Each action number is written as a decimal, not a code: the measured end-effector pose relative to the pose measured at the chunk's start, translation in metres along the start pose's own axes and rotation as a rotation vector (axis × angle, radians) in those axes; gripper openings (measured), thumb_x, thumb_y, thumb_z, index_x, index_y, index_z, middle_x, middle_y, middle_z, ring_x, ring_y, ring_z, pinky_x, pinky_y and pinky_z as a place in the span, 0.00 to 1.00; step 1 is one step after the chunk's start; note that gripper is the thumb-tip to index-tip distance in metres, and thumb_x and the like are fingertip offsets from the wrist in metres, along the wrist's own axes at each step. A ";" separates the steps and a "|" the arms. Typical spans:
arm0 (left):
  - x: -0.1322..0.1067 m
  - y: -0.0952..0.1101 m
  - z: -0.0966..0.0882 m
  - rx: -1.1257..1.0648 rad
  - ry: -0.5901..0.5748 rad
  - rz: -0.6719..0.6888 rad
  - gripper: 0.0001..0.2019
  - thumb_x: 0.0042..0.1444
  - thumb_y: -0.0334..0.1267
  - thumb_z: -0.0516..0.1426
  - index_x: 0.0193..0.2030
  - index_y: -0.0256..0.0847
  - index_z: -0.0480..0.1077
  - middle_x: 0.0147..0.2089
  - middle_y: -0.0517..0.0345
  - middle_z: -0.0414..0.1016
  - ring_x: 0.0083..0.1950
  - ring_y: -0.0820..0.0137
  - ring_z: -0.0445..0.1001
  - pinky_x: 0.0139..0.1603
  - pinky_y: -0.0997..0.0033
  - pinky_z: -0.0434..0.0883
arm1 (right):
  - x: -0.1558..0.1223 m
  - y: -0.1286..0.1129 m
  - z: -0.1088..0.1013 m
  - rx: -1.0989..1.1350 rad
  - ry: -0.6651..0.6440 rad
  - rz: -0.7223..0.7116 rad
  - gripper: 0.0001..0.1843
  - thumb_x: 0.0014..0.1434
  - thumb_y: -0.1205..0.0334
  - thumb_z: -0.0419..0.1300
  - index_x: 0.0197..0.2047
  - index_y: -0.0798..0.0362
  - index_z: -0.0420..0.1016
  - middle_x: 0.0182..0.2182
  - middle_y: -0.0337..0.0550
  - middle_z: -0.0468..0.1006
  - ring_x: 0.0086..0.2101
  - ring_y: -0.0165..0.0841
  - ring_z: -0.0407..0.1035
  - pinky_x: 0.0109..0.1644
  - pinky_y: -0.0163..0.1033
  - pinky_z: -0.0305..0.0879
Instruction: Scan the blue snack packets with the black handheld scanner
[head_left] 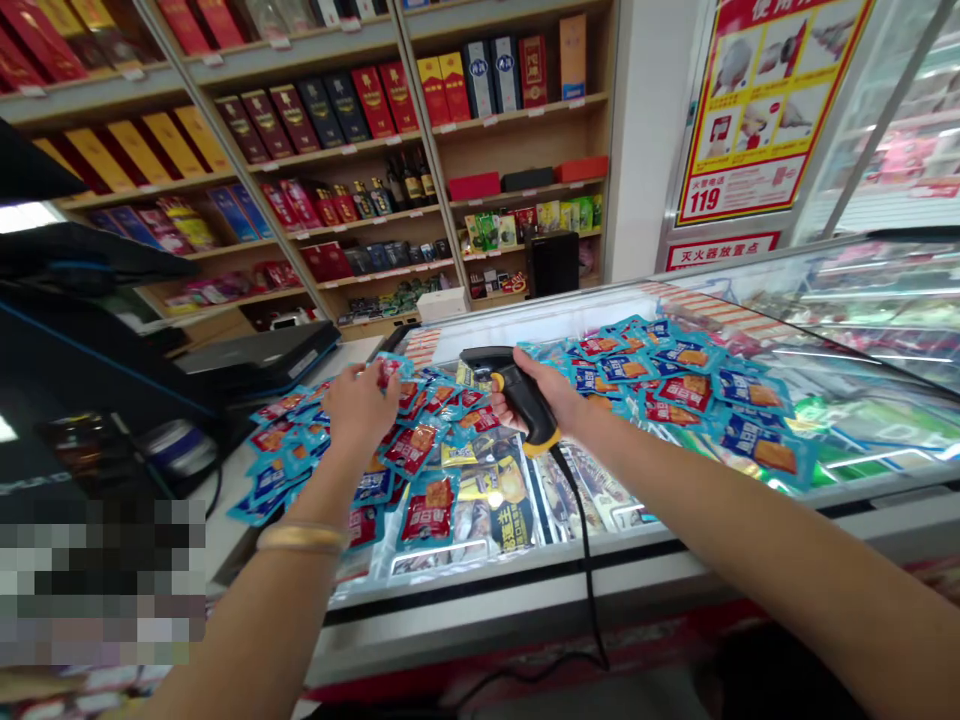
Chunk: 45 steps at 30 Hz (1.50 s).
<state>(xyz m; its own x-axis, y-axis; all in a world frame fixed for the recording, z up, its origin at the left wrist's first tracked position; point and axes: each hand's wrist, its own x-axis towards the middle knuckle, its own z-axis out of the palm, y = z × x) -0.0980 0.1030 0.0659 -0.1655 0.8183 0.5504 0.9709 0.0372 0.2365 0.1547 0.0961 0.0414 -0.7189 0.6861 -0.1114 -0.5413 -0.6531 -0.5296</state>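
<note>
Barcode scanner [523,395] sits clenched in my right hand [544,392]; my left hand [360,407] pinches a blue-edged snack packet [389,372].

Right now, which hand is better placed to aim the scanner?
Right, probably: the right hand already grips the black barcode scanner, while the left hand is holding a snack packet.

Wooden shelves [525,150] of boxed liquor [373,100] behind a glass-topped chest freezer [525,600], a red-and-yellow poster [765,100] alongside

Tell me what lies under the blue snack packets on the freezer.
A glass freezer lid bears the blue snack packets; yellow-labelled packages show through the glass. Whatever lies directly beneath the packets is covered.
</note>
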 end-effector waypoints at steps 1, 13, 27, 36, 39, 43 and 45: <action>-0.004 -0.008 0.003 0.066 -0.040 -0.001 0.23 0.59 0.44 0.48 0.55 0.36 0.71 0.59 0.36 0.67 0.61 0.46 0.64 0.61 0.42 0.58 | 0.008 0.007 0.001 0.006 -0.001 0.026 0.27 0.64 0.39 0.46 0.33 0.57 0.66 0.23 0.45 0.70 0.23 0.30 0.67 0.26 0.32 0.69; -0.023 0.054 0.014 -0.115 0.003 0.119 0.25 0.59 0.46 0.49 0.62 0.42 0.64 0.66 0.42 0.60 0.69 0.48 0.52 0.67 0.42 0.51 | -0.029 -0.024 -0.006 -0.062 0.126 -0.078 0.28 0.65 0.39 0.44 0.33 0.57 0.66 0.22 0.45 0.69 0.23 0.30 0.66 0.24 0.32 0.68; -0.068 0.216 0.086 -0.218 -0.536 0.534 0.31 0.59 0.38 0.52 0.68 0.32 0.51 0.71 0.42 0.53 0.72 0.54 0.47 0.70 0.53 0.51 | -0.127 -0.075 -0.076 -0.097 0.286 -0.338 0.28 0.65 0.39 0.41 0.34 0.54 0.66 0.21 0.44 0.68 0.22 0.30 0.63 0.23 0.34 0.66; -0.068 0.203 0.080 -0.150 -0.432 0.620 0.22 0.58 0.43 0.55 0.58 0.38 0.68 0.53 0.45 0.71 0.51 0.59 0.73 0.54 0.62 0.69 | -0.125 -0.074 -0.067 -0.063 0.261 -0.312 0.28 0.65 0.39 0.41 0.35 0.55 0.66 0.22 0.44 0.69 0.23 0.31 0.65 0.25 0.33 0.68; -0.067 0.197 0.073 -0.198 -0.441 0.626 0.18 0.59 0.42 0.55 0.54 0.41 0.72 0.49 0.48 0.72 0.44 0.63 0.75 0.46 0.64 0.72 | -0.126 -0.074 -0.065 -0.048 0.268 -0.325 0.28 0.66 0.40 0.40 0.35 0.55 0.65 0.22 0.43 0.68 0.22 0.31 0.64 0.24 0.33 0.66; -0.064 0.191 0.072 -0.385 -0.360 0.620 0.13 0.58 0.38 0.54 0.47 0.42 0.76 0.43 0.52 0.75 0.44 0.64 0.75 0.47 0.65 0.71 | -0.129 -0.075 -0.065 -0.030 0.253 -0.354 0.28 0.66 0.39 0.40 0.35 0.54 0.65 0.22 0.43 0.68 0.22 0.30 0.64 0.23 0.33 0.66; -0.062 0.190 0.076 -0.550 -0.290 0.572 0.11 0.56 0.37 0.55 0.42 0.42 0.77 0.41 0.53 0.76 0.43 0.66 0.75 0.47 0.66 0.70 | -0.130 -0.076 -0.067 -0.026 0.232 -0.374 0.28 0.65 0.38 0.40 0.35 0.54 0.65 0.22 0.44 0.68 0.22 0.31 0.63 0.23 0.33 0.66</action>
<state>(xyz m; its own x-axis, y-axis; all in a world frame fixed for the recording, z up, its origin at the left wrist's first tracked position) 0.1094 0.1025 0.0157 0.4502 0.7438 0.4941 0.6567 -0.6508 0.3812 0.3183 0.0780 0.0401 -0.3572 0.9294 -0.0927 -0.7322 -0.3403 -0.5900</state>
